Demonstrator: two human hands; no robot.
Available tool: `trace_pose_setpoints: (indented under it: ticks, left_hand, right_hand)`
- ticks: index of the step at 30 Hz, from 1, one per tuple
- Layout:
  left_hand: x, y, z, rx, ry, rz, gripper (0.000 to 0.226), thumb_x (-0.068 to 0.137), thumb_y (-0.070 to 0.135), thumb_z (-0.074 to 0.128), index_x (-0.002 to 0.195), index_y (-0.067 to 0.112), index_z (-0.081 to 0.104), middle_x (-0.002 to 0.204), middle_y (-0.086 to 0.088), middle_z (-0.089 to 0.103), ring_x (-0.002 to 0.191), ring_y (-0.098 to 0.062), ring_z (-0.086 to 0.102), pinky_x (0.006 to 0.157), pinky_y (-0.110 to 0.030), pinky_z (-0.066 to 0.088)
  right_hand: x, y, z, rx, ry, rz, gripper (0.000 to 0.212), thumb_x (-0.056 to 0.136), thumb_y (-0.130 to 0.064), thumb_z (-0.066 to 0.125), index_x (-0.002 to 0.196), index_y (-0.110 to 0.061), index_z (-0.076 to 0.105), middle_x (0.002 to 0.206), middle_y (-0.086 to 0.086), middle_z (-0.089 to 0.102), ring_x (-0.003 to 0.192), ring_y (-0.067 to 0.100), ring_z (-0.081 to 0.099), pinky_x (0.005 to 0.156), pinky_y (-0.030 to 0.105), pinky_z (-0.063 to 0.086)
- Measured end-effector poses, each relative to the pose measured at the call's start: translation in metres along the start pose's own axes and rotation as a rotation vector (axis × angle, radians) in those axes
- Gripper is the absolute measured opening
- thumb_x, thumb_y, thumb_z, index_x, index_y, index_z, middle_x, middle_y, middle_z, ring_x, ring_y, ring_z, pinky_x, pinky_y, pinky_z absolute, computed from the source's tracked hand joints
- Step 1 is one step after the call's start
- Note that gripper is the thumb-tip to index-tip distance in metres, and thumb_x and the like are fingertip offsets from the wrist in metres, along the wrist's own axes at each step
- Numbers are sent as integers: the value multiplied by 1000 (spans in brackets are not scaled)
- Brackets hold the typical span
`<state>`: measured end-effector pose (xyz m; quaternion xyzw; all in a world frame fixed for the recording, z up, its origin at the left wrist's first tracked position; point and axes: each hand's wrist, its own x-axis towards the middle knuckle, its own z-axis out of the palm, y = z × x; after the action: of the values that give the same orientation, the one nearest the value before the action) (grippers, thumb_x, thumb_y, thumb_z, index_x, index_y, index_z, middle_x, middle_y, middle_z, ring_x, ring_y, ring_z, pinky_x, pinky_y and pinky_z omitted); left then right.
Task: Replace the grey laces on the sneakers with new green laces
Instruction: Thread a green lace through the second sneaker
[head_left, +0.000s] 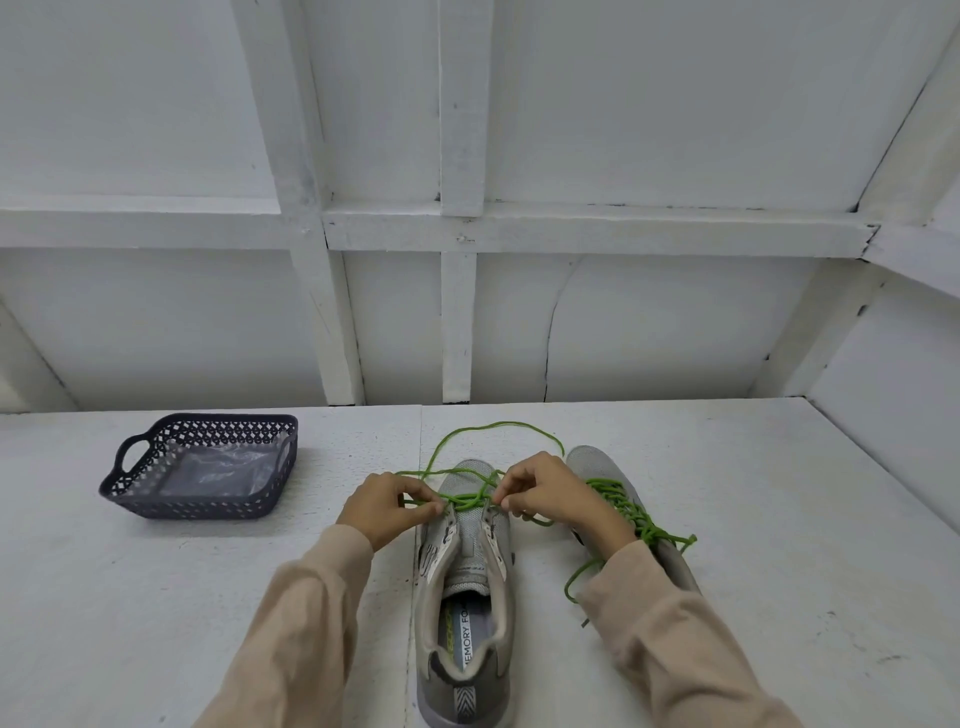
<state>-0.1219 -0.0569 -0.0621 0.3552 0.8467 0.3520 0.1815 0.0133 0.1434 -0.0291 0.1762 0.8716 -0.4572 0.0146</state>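
Lacing point: the left hand (387, 506) and the right hand (553, 496) meet over the forward eyelets of the near sneaker (465, 597), one on each side.
Left grip: narrow; thumb and fingers pinch the green lace (467, 500) at the left eyelet row.
Right grip: narrow; curled fingers pinch the same lace at the right eyelet row.
Green lace: crosses the front eyelets; its slack loops out over the counter (156, 597) toward the wall (623, 312).
Near sneaker: grey, upright on the counter, heel toward the person; rear eyelets unlaced.
Writing: the insole reads "MEMORY FOA", the rest hidden under the tongue; the green lettering beside it is not legible.
Second sneaker (592, 465): just right of the near one, partly behind the right hand; its own green lacing (631, 514) is in place, ends trailing on the counter.
Basket (197, 504): dark, perforated, two handles; far left, well apart from the sneakers; holds a clear plastic bag (218, 470).
Edges: the counter's back edge meets the white framed wall; its right edge meets a side wall.
Open room: bare counter between basket and near sneaker, and right of the second sneaker.
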Motion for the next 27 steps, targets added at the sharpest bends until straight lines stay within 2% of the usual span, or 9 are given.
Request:
trace_pose_setpoints:
  ticks: [3,7,11,14,16,20,24,27]
  left_hand:
    - [-1,4,1,55,-9,16,13,79,35,76,69,40,70,58,33,58,54,8,47,58,-24,33]
    - [-3,6,1,134,10,4,12,78,41,76,68,42,69,67,21,62,59,1,50,61,-25,37]
    - [-4,7,3,72,49,11,14,75,36,80,68,42,69,78,15,68,68,-7,59,72,-30,49]
    - [-5,11,6,27,75,27,19,72,26,83,66,37,69,70,14,70,63,-6,60,73,-30,51]
    - [-4,13,6,19,79,32,20,71,21,83,64,34,69,67,12,70,63,-7,60,74,-31,52]
    - [-2,15,4,41,28,35,26,72,19,82,64,38,67,66,13,67,63,-7,57,74,-33,52]
    - [-1,13,5,24,3,22,26,73,19,82,65,40,68,73,5,72,72,-16,64,75,-37,55]
    - [-2,14,6,24,-4,16,23,74,19,81,67,37,69,72,6,72,67,-13,62,74,-35,55]
  right_hand:
    - [-3,-5,0,2,-22,13,27,79,9,65,72,-15,71,60,0,64,49,7,56,54,20,47]
    - [-3,-11,5,-60,-16,20,22,79,7,64,74,-12,73,57,1,62,51,15,55,51,18,45]
    - [-2,-20,9,-169,13,43,20,76,8,62,77,-8,73,60,2,64,52,19,57,50,19,48]
    - [1,-30,13,-291,47,45,26,75,5,61,69,-20,63,73,5,64,62,22,59,61,27,52]
    - [3,-36,18,-382,56,43,25,74,4,64,74,-21,60,77,2,58,72,22,57,66,28,48]
    - [6,-39,26,-436,82,47,26,74,4,66,83,-20,61,73,-6,46,78,20,51,66,25,39]
    - [6,-33,22,-394,99,77,22,71,-1,77,77,-18,65,65,-7,53,77,19,59,71,26,49]
    - [5,-29,21,-348,95,77,23,70,-2,80,73,-19,64,61,-8,54,73,19,61,71,28,51]
